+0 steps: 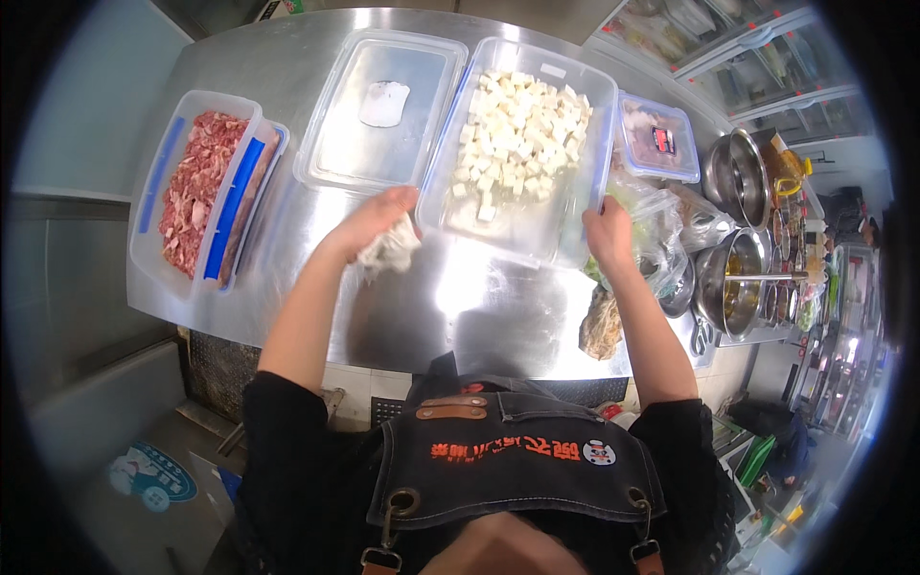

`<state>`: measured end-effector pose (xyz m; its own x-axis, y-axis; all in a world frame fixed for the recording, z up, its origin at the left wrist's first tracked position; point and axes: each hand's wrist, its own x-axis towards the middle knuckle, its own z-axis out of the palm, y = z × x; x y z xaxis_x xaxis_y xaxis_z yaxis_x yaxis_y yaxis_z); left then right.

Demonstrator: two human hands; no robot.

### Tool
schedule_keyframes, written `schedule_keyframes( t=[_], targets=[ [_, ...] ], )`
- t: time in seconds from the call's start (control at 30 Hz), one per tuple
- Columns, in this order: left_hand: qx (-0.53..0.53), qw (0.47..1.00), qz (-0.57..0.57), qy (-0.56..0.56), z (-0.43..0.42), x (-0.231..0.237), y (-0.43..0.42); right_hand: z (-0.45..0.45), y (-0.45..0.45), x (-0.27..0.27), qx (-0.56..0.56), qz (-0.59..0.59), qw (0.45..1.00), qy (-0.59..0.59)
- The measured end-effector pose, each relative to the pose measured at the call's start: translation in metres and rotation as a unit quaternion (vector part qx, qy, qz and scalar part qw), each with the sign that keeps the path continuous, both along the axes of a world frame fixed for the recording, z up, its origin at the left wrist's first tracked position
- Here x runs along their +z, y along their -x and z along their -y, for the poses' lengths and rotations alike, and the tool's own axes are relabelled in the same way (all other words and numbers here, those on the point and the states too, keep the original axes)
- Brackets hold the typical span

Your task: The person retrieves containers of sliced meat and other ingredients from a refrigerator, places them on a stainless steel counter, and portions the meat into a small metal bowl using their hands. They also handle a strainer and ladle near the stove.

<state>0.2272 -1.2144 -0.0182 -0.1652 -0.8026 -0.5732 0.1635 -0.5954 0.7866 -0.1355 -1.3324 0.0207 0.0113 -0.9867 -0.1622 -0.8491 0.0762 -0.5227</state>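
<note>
A clear plastic container (517,248) of white cubes, probably tofu (517,133), rests on the steel table before me, with some liquid in its near end. My right hand (611,233) grips its near right corner. Bunched under my left hand (377,215) is a whitish cloth (392,248), held close to the container's near left corner. Left of the container lies a clear plastic lid (330,136) with a pale label-like patch (385,103) on it. Farther left, an uncovered plastic container (248,115) holds chopped raw meat (201,194).
A lidded food box (658,136), plastic bags (654,237) with greens, and steel bowls (733,284) crowd the table's right side. A brownish crumpled cloth (601,325) and scissors (700,336) lie near the front edge. Glass-fronted refrigerator doors (762,61) stand at the far right.
</note>
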Motion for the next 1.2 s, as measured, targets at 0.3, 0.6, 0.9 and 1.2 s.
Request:
schedule_keyframes(
  t=[0.3,0.6,0.9,1.2],
  targets=[
    [0.031,0.982,0.185,0.024,-0.086,0.003,0.053,-0.108,0.000,-0.020,-0.023,0.095,0.995,-0.013],
    [0.024,0.975,0.220,-0.031,-0.174,0.023,0.115,-0.163,0.039,-0.025,-0.017,0.130,0.986,-0.104],
    [0.262,0.953,0.148,-0.023,-0.254,0.007,0.231,-0.142,0.131,-0.068,0.227,0.138,0.962,-0.062],
    [0.573,0.815,-0.069,0.052,-0.312,0.025,0.414,-0.124,0.151,0.011,0.487,0.190,0.838,0.158]
  ],
)
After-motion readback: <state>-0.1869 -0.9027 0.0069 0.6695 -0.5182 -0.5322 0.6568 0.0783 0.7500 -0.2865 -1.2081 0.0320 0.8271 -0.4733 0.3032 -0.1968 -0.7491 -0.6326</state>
